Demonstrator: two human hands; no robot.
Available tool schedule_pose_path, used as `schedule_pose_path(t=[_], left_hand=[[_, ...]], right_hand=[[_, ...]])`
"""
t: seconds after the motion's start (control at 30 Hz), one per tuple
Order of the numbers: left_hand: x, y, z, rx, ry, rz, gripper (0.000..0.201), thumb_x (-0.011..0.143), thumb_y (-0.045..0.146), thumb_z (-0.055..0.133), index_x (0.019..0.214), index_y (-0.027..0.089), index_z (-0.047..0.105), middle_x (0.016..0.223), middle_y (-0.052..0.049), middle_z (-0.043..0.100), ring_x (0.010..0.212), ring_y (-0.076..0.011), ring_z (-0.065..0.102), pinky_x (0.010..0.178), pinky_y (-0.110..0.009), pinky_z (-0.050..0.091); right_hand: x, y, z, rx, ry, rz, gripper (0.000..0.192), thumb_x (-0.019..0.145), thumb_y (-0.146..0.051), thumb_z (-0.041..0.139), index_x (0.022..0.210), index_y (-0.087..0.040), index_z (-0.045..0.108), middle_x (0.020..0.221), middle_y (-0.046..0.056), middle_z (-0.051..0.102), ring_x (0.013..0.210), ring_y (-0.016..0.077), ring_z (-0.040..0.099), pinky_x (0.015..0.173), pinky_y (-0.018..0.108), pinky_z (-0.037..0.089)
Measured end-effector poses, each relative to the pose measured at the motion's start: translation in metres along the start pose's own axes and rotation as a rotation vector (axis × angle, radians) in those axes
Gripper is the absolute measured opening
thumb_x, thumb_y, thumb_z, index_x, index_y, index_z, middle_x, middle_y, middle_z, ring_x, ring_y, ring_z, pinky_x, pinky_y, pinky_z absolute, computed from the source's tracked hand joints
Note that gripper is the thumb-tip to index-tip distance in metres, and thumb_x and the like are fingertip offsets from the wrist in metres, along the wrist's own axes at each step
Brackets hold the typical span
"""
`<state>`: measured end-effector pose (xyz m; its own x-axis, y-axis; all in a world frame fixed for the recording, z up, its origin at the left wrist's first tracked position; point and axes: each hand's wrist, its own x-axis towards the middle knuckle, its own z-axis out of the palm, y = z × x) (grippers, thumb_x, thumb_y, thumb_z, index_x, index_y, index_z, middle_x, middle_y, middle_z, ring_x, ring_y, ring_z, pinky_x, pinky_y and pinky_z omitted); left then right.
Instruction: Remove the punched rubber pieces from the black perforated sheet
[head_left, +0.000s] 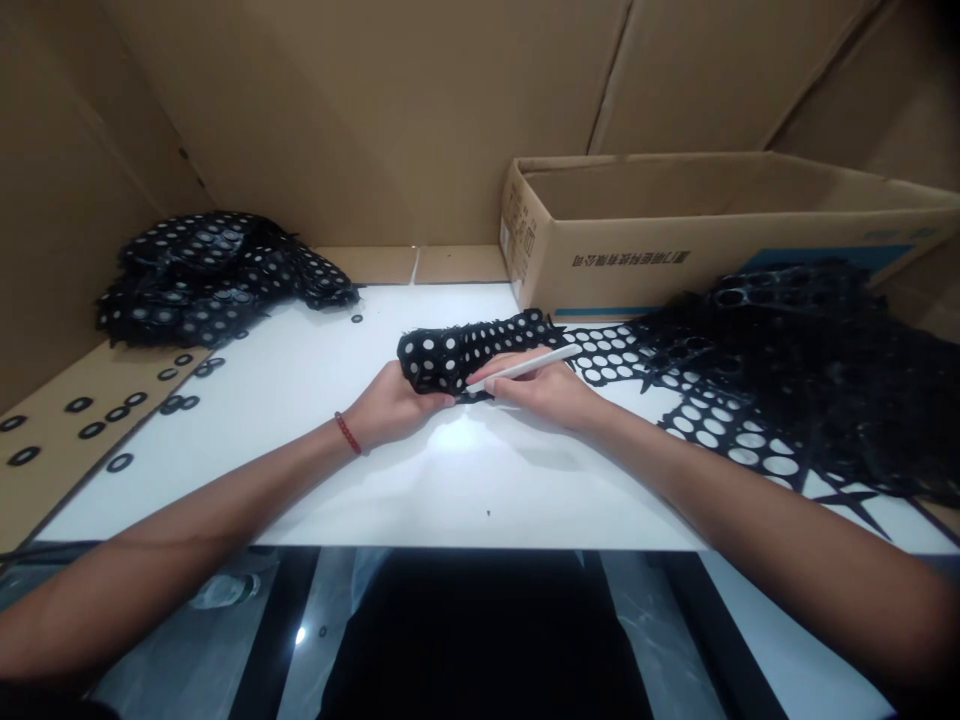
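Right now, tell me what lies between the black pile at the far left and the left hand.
In the head view, mostly bare white tabletop separates the black pile from the left hand; a few loose black rings lie scattered along the left edge.

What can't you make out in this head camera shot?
- Left hand fingertips: hidden under the perforated black sheet.
- White stick tip: lost against that sheet.
- Cardboard box contents: hidden by its front wall.
- Box print: too small to read.
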<state>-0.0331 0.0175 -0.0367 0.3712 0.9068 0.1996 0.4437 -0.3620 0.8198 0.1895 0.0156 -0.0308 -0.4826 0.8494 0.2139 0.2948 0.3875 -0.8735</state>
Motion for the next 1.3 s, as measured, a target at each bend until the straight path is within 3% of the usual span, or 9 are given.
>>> schedule_pose_path(t=[0.67,1.0,1.3], left_hand=[[0.001,0.0,0.0,-0.038,-0.049,-0.028,0.036,0.07,0.034,0.072,0.101,0.019,0.064,0.106,-0.004,0.069,0.102,-0.0283,0.061,0.089,-0.04,0.051],[0.001,0.0,-0.001,-0.035,-0.063,-0.015,0.042,0.069,0.034,0.073,0.107,0.019,0.063,0.112,-0.004,0.068,0.107,-0.0297,0.06,0.094,-0.041,0.049],[0.002,0.0,-0.001,-0.041,-0.055,-0.01,0.042,0.069,0.033,0.073,0.106,0.016,0.063,0.11,-0.006,0.068,0.104,-0.0295,0.061,0.092,-0.041,0.049]], right_hand=[[0.003,-0.003,-0.005,-0.018,-0.064,-0.012,0.023,0.085,-0.023,0.054,0.098,-0.017,0.072,0.1,0.003,0.063,0.087,0.0119,0.059,0.077,0.02,0.048],[0.011,-0.005,-0.017,-0.045,-0.192,0.011,0.021,0.085,-0.024,0.056,0.097,-0.02,0.073,0.098,0.001,0.064,0.085,0.0107,0.06,0.071,0.017,0.047],[0.014,-0.007,-0.011,-0.046,-0.217,-0.017,0.021,0.083,-0.019,0.055,0.096,-0.015,0.072,0.096,0.003,0.064,0.087,0.0111,0.06,0.073,0.016,0.047]])
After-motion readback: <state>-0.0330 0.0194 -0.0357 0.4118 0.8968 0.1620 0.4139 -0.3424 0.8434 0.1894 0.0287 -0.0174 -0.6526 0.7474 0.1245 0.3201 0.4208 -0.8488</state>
